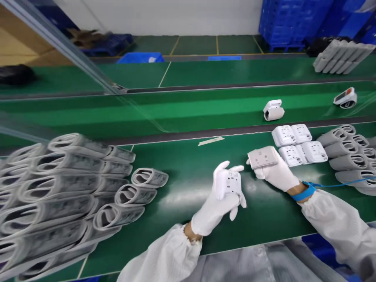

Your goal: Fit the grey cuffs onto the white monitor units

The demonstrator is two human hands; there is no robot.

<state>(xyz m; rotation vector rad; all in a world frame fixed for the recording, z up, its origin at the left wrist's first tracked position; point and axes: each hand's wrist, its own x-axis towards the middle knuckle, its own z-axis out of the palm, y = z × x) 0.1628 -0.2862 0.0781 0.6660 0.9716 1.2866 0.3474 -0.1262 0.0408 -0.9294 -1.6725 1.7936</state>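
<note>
A gloved left hand [219,205] curls its fingers [232,169] around a white plastic housing [230,184], clenched on it with the long axis standing nearly upright, tilted slightly toward 1 o'clock. At that hand's 2 o'clock, just apart from it, a gloved right hand [277,174] grasps a flat grey-white panel [262,157] by its lower edge and underside, the panel's long axis running from about 8 to 2 o'clock. The housing is nearer the left hand and the panel nearer the right; the two pieces do not touch. A blue wrist strap [304,192] circles the right wrist, its cord trailing toward 3 o'clock.

Beyond the panel at 2 o'clock, four white units [299,143] lie in a tight group on a green counter [182,172]. Rolled grey cuffs [342,137] are stacked farther out at 3 o'clock. At the left hand's 9 o'clock, three smaller rolled cuffs [148,177] lie in front of a large blurred stack of cuffs [58,188]. A white cuffed unit [273,110] sits on the green belt beyond, at 12 o'clock.
</note>
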